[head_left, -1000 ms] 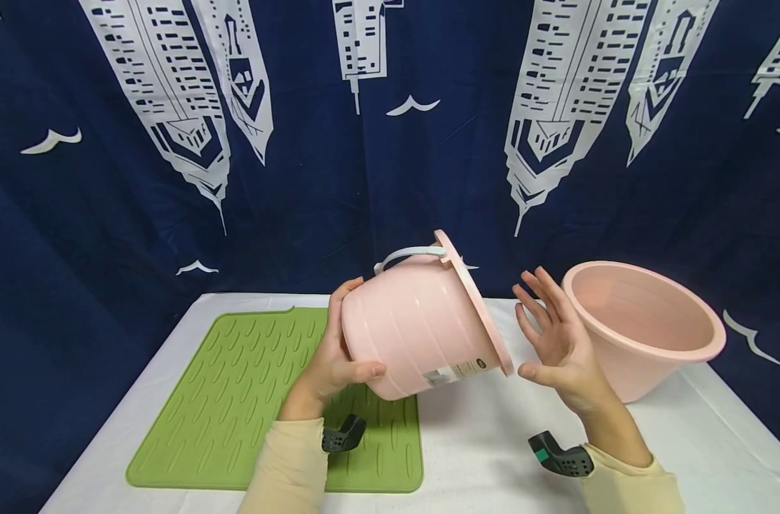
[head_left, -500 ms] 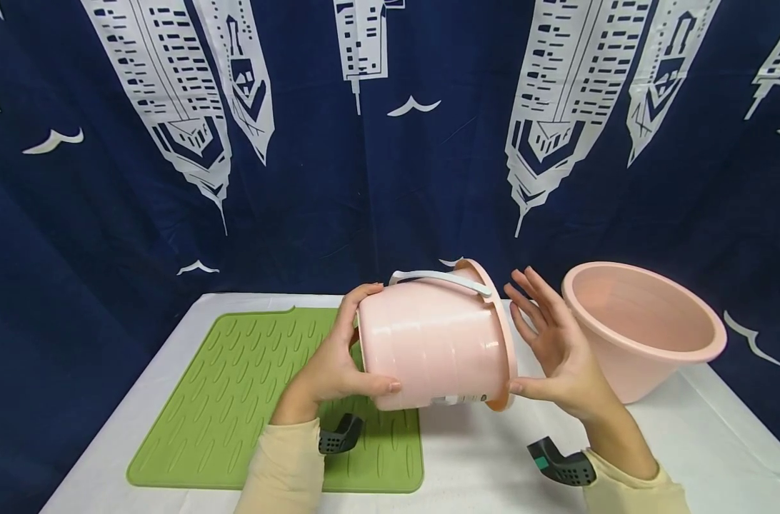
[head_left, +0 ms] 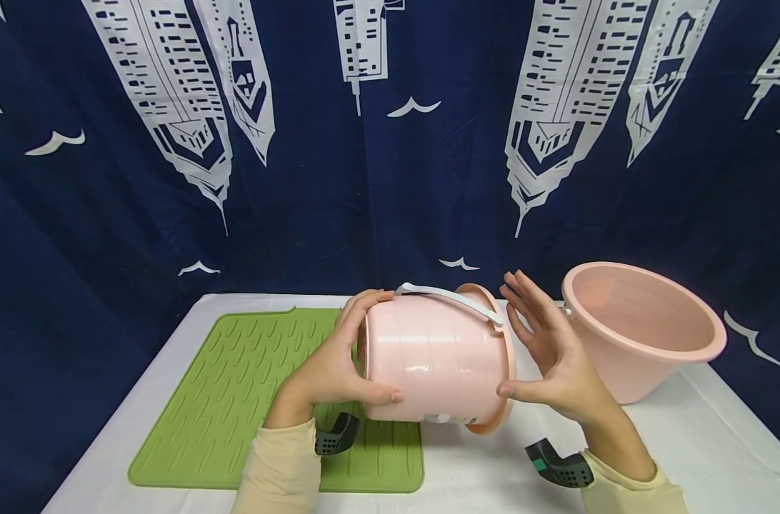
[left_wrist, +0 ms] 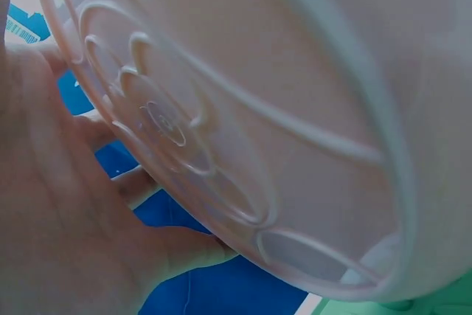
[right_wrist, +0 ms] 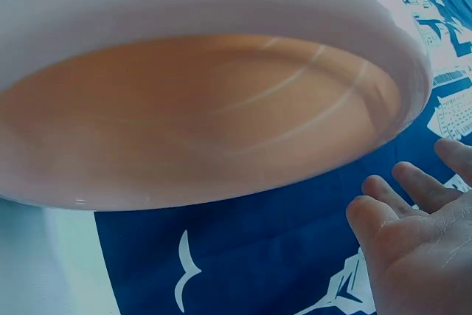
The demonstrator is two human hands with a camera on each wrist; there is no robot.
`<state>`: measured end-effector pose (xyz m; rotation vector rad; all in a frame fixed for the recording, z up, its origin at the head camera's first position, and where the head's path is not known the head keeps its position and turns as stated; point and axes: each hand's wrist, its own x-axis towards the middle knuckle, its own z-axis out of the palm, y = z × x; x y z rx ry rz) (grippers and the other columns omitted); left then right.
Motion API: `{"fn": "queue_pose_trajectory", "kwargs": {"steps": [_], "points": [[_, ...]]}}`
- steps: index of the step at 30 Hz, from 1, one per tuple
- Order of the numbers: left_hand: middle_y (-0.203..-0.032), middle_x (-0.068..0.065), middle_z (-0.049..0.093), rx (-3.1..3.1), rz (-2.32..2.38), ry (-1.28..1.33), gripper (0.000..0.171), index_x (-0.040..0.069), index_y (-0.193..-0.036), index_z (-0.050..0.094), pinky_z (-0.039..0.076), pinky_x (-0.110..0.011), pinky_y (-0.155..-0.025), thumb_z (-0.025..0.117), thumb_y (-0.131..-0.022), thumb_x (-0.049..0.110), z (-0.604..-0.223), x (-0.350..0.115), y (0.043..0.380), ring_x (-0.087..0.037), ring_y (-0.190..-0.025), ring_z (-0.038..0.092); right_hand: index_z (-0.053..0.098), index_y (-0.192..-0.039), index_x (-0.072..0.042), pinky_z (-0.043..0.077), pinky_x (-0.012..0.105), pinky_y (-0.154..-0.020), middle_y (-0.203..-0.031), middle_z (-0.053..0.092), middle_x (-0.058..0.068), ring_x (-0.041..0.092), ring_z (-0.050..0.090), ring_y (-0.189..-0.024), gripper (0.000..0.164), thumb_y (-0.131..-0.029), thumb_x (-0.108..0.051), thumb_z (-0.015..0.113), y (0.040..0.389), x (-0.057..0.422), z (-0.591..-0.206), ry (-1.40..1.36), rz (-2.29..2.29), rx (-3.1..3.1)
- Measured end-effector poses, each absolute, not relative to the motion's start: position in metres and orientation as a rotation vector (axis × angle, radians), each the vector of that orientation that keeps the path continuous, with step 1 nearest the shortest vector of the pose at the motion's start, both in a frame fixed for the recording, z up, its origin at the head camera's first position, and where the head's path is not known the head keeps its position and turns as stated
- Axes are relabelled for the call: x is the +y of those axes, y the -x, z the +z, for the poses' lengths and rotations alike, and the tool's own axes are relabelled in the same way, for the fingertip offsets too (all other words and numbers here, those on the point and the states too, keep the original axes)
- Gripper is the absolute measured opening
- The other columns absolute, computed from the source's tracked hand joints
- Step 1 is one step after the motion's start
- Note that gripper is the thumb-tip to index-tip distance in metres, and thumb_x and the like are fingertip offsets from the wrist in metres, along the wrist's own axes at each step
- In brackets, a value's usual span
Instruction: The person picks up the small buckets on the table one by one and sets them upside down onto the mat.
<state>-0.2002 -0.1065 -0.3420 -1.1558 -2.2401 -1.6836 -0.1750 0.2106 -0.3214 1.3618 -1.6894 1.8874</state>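
Pink bucket (head_left: 438,357): tipped on its side in my left hand (head_left: 335,368), raised rings on its base (left_wrist: 324,189) facing that palm, its mouth turned toward my right hand (head_left: 553,360).
Left hand: wrapped around the base end, thumb on the near side, fingers over the far edge.
Right hand: spread wide, palm toward the bucket's rim (head_left: 508,357). From the right wrist, a gap shows between the rim and the fingers in sight; from the head, I cannot tell whether my thumb touches it.
White handle (head_left: 451,294): runs along the bucket's upper side, from near my left fingertips toward my right hand.
Green mat (head_left: 197,421): flat on the white tablecloth (head_left: 480,478), below my left hand and out to its left.
Pink tub (head_left: 621,364): mouth up on the tablecloth, just beyond my right hand and to its right.
Cream sleeves (head_left: 281,464): pulled down to both my wrists, with a black device (head_left: 560,467) beside each.
Navy curtain (head_left: 364,185): hung beyond both hands, printed with upside-down white towers and birds.
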Motion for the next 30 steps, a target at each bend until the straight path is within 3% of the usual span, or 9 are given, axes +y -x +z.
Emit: {"fn": "queue_pose_trajectory", "kwargs": {"steps": [11, 21, 30], "points": [[-0.155, 0.009, 0.025, -2.337, -1.582, 1.121, 0.115, 0.026, -0.152, 0.037, 0.037, -0.054, -0.103, 0.098, -0.054, 0.027, -0.335, -0.107, 0.195, -0.016, -0.141, 0.022, 0.017, -0.155, 0.012, 0.02, 0.032, -0.118, -0.161, 0.021, 0.024, 0.032, 0.017, -0.15, 0.128, -0.048, 0.025, 0.087, 0.17, 0.206, -0.32, -1.298, 1.743, -1.852], [-0.156, 0.013, 0.023, -2.415, -1.499, 1.069, 0.114, 0.03, -0.151, 0.039, 0.035, -0.056, -0.104, 0.098, -0.053, 0.031, -0.329, -0.108, 0.19, -0.013, -0.144, 0.016, 0.024, -0.156, 0.004, 0.019, 0.03, -0.118, -0.16, 0.025, 0.022, 0.028, 0.021, -0.15, 0.126, -0.05, 0.02, 0.09, 0.166, 0.204, -0.322, -1.193, 1.656, -2.027], [-0.158, 0.01, 0.022, -2.363, -1.531, 1.1, 0.116, 0.029, -0.152, 0.039, 0.034, -0.056, -0.105, 0.098, -0.052, 0.029, -0.322, -0.108, 0.185, -0.012, -0.146, 0.015, 0.026, -0.158, -0.005, 0.027, 0.027, -0.115, -0.161, 0.03, 0.013, 0.027, 0.026, -0.148, 0.124, -0.055, 0.016, 0.092, 0.162, 0.204, -0.319, -1.038, 1.622, -2.186]]}}
